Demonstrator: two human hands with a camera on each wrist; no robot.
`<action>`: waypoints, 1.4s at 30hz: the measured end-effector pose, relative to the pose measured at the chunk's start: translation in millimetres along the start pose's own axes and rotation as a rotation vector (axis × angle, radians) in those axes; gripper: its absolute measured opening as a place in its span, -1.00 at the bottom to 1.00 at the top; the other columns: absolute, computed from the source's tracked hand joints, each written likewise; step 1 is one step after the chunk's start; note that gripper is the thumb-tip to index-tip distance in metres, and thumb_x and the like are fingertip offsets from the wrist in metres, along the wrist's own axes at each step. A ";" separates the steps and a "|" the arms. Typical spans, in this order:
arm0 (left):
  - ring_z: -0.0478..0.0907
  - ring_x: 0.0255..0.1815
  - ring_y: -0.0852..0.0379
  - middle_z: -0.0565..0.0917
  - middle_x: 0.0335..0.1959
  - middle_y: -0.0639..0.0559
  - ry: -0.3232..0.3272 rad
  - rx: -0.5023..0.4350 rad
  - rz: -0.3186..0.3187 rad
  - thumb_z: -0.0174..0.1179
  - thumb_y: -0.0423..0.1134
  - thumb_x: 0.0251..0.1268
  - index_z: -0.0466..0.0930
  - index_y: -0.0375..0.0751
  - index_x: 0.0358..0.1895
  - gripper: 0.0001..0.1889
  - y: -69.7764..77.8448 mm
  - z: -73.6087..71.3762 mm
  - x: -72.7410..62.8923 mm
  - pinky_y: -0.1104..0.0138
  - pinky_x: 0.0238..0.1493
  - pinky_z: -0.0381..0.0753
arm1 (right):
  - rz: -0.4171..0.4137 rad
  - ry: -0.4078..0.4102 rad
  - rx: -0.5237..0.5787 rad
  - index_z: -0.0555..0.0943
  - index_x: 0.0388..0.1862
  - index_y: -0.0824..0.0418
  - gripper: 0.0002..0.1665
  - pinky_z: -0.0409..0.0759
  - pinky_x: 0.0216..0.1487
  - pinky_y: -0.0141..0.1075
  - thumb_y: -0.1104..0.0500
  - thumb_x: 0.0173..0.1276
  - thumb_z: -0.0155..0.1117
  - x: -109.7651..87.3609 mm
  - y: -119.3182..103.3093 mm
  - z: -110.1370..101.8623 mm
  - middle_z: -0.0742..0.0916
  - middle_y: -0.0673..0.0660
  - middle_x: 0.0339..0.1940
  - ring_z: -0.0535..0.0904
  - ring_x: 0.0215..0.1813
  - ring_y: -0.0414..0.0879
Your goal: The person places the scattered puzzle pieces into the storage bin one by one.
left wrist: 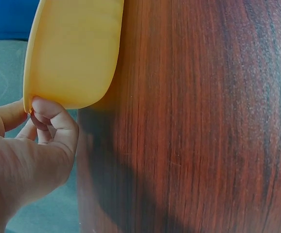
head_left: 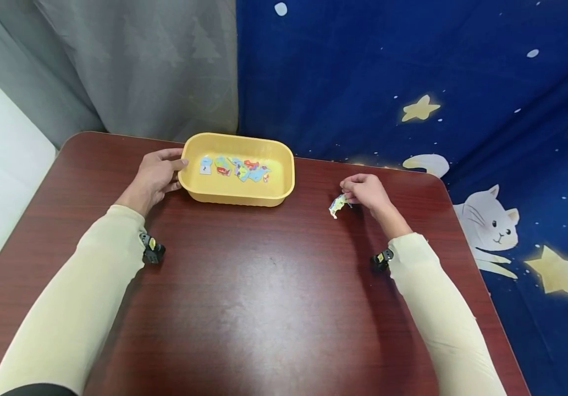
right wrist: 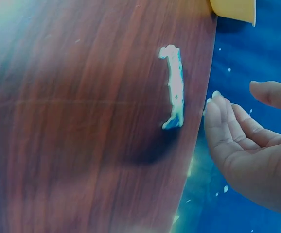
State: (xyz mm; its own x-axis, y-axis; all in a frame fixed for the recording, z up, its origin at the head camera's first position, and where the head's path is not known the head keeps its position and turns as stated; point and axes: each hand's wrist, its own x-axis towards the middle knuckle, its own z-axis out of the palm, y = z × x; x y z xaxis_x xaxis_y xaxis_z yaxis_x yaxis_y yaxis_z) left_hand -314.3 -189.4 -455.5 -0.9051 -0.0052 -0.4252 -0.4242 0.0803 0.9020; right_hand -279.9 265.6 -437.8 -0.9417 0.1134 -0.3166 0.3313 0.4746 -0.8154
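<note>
A yellow plastic bin [head_left: 239, 193] stands at the table's back edge, left of centre. My left hand [head_left: 157, 175] pinches its left rim, the thumb over the edge and the fingers behind it, as the left wrist view shows. Several small colourful map-like pieces [head_left: 249, 170] lie in the bin. To its right, my right hand [head_left: 369, 192] is over the tabletop beside a thin, irregular, light-coloured map-like piece [right wrist: 176, 87]. In the right wrist view the thumb stands apart from the fingers [right wrist: 223, 131], and a gap separates them from the piece. Whether the piece lies flat is unclear.
The dark red wooden table [head_left: 244, 286] has rounded back corners. A grey curtain [head_left: 165, 71] and a blue curtain [head_left: 353, 82] with stars and a cat hang directly behind its back edge. A white surface [head_left: 1, 165] borders the left side.
</note>
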 end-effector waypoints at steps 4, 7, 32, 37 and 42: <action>0.60 -0.47 0.28 0.63 -0.28 0.11 -0.005 -0.014 0.006 0.11 -0.15 0.44 0.28 -0.11 0.44 -0.46 -0.3 -0.2 0.1 0.44 -0.45 0.63 | 0.031 0.011 -0.128 0.58 0.03 0.43 -0.57 0.65 0.00 -0.17 0.10 0.37 0.25 -1.9 9.4 -4.0 0.69 0.18 -0.22 0.63 -0.24 -0.08; 0.60 -0.48 0.29 0.63 -0.31 0.12 -0.003 -0.017 0.005 0.11 -0.16 0.44 0.29 -0.11 0.43 -0.46 -0.1 -0.4 0.6 0.44 -0.45 0.63 | 0.054 0.014 -0.205 0.58 0.02 0.39 -0.51 0.65 -0.01 -0.18 0.01 0.32 0.31 -2.6 14.8 -6.1 0.67 0.21 -0.17 0.62 -0.19 -0.05; 0.59 -0.47 0.25 0.59 -0.14 0.00 0.008 0.002 -0.019 0.15 -0.11 0.41 0.34 -0.03 0.41 -0.47 2.1 0.6 3.5 0.42 -0.44 0.63 | 0.088 0.055 -0.480 0.44 0.27 0.36 -0.20 0.42 0.24 -0.03 -0.04 0.15 0.42 0.2 24.6 8.5 0.56 0.34 0.21 0.43 0.18 0.19; 0.59 -0.47 0.25 0.59 -0.17 0.01 0.010 -0.006 -0.023 0.15 -0.13 0.41 0.34 -0.04 0.41 -0.47 2.7 0.2 3.2 0.42 -0.46 0.63 | 0.064 0.071 -0.524 0.43 0.24 0.36 -0.20 0.39 0.25 -0.06 -0.02 0.11 0.46 1.0 21.7 15.5 0.58 0.34 0.15 0.42 0.16 0.18; 0.58 -0.48 0.27 0.58 -0.16 0.00 0.013 -0.007 -0.020 0.13 -0.13 0.43 0.34 -0.06 0.40 -0.49 2.0 0.7 1.1 0.44 -0.47 0.61 | 0.052 0.075 -0.568 0.63 0.00 0.34 -0.43 0.46 0.09 -0.14 0.04 0.06 0.48 3.0 17.6 20.8 0.68 0.29 -0.04 0.48 -0.01 0.12</action>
State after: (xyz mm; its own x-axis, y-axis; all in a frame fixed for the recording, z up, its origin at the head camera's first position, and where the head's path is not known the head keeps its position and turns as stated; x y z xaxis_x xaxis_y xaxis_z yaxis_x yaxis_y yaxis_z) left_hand -316.1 -188.6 -454.2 -0.8967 -0.0196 -0.4423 -0.4425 0.0733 0.8938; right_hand -275.7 256.2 -463.2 -0.9335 0.2009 -0.2969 0.3136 0.8590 -0.4047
